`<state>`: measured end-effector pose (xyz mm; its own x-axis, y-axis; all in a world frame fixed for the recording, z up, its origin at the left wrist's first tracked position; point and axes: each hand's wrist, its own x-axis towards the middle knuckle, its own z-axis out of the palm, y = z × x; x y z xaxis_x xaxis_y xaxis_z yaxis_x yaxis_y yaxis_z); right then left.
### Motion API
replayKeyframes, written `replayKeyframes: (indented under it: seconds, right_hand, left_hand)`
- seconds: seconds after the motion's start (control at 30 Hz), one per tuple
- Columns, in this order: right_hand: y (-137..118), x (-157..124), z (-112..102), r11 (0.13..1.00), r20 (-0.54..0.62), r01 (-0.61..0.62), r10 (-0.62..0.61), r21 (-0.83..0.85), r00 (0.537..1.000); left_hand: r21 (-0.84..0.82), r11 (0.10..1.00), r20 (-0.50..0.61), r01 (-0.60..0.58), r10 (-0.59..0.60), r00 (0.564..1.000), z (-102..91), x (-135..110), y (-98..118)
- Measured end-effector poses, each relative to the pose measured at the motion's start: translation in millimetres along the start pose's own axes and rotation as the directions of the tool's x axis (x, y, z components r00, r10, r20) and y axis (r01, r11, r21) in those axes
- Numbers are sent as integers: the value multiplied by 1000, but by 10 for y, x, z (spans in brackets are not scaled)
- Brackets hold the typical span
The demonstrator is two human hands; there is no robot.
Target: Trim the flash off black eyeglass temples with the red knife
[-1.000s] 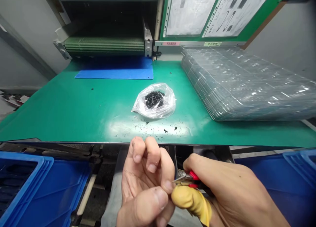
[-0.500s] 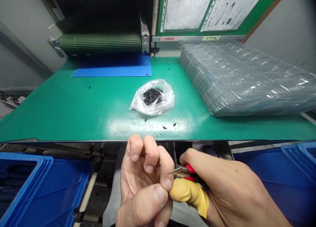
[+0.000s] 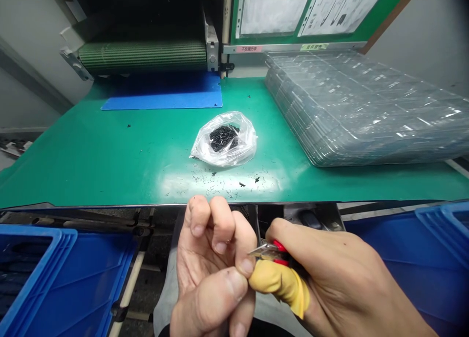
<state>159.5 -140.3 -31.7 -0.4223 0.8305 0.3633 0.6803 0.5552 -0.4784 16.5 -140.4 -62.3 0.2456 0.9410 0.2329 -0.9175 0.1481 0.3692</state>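
Head view: left hand curled, fingers pressed together; right hand clenching red-handled pliers.

**Two hands meet, fingers curled, at close quarters**
The left hand bends its fingers inward, thumb lying below them; the right hand closes in a firm grip just beside the left fingertips.

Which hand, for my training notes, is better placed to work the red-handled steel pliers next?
Probably the right hand: it grips the red-handled steel pliers, while the left hand has its fingers pinched together beside the tips.
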Motion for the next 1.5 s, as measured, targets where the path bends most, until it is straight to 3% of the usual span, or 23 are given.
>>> replayKeyframes:
  seconds: [0.2,0.4,0.63,0.87,1.07,1.23,1.5]
  right_hand:
    - [-42,27,-9,999,3,15,-15,-47,1000]
    - [-47,13,0,999,12,1,-1,-40,1000]
    - [-42,6,0,996,-17,-27,26,-80,1000]
    - [-55,23,38,996,-71,7,-13,-83,997]
    - [-66,14,11,997,42,-1,4,-77,999]
    - [-57,-36,-2,994,4,-10,10,-105,1000]
    - [-47,-13,2,993,-3,-16,16,-118,1000]
  left_hand:
    - [18,998,17,-58,58,998,-19,7,-16]
    - [32,999,10,-16,16,1000,-16,-5,12]
    - [35,995,-7,-98,98,995,-19,9,-40]
    - [3,998,17,-68,67,998,-19,4,-34]
    - [22,997,-14,-74,74,997,-25,-1,-9]
    - [-28,999,25,-22,23,999,-33,-16,-14]
    - [4,997,37,-74,74,997,-55,-9,-34]
